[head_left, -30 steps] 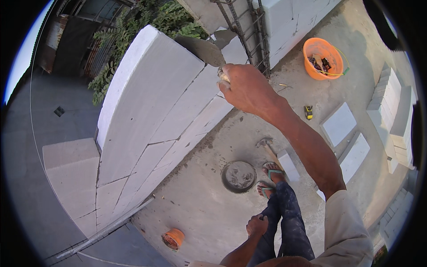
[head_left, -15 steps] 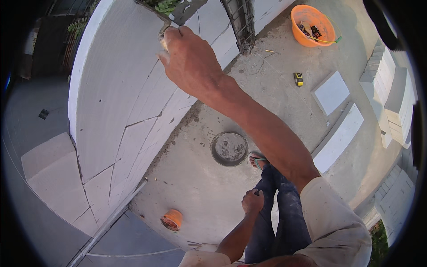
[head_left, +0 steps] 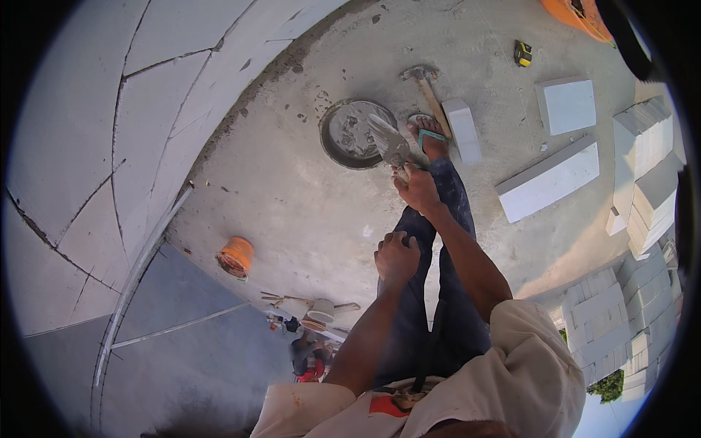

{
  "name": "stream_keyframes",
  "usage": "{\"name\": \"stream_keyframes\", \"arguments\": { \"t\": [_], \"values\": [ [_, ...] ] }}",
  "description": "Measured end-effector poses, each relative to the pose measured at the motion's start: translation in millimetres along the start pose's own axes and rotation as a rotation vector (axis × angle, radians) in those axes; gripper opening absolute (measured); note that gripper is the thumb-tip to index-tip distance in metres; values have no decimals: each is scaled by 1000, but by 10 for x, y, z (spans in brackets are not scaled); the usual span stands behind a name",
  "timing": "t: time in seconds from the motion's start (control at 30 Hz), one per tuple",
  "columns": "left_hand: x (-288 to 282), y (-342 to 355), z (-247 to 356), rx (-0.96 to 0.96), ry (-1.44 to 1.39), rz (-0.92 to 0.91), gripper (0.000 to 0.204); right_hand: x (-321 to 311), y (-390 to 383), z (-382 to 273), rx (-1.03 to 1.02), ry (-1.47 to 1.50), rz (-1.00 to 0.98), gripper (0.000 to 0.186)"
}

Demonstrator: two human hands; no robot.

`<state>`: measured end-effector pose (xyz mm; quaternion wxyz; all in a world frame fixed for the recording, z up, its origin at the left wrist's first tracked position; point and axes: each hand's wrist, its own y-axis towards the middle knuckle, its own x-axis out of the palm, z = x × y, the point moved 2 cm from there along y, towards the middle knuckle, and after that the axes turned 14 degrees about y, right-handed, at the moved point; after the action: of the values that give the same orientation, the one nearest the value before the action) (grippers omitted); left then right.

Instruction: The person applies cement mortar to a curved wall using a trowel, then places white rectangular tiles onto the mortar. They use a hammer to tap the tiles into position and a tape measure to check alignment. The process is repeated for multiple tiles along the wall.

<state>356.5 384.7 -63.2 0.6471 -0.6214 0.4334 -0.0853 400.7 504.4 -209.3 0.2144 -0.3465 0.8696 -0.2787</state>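
My right hand (head_left: 418, 190) is closed on the handle of a mortar-smeared trowel (head_left: 391, 142), whose blade overlaps the right part of a round pan (head_left: 350, 131) of grey mortar. My left hand (head_left: 396, 257) is closed against my thigh; what, if anything, is inside its fingers is hidden. Beside my sandalled foot (head_left: 427, 135) a hammer (head_left: 431, 98) lies by a small white block (head_left: 461, 130). The white block wall (head_left: 87, 146), with dark joints, fills the left side.
Loose white blocks (head_left: 548, 179) and stacks of blocks (head_left: 642, 197) are at the right. A tape measure (head_left: 523, 53) and an orange basin (head_left: 573, 18) are at top right. A small orange bucket (head_left: 235, 255), tools (head_left: 321, 310) and a long pale strip (head_left: 139, 266) are at lower left.
My right hand and trowel have dropped from the top of the wall to beside the mortar pan. My view has tilted down. My left hand remains closed by my leg.
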Motion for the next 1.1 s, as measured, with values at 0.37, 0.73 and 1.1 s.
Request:
{"name": "stream_keyframes", "arguments": {
  "t": [0.37,0.73,1.1],
  "values": [
    [375,-121,-173,-39,-153,-54,34,1282,578,166,-374,253,166,40],
    [632,-279,-196,-98,-288,-69,34,1757,964,409,-14,362,49,36],
    [750,-319,-129,-167,-321,-126,38,1493,221,429,112,95,-84,35]
  ]
}}
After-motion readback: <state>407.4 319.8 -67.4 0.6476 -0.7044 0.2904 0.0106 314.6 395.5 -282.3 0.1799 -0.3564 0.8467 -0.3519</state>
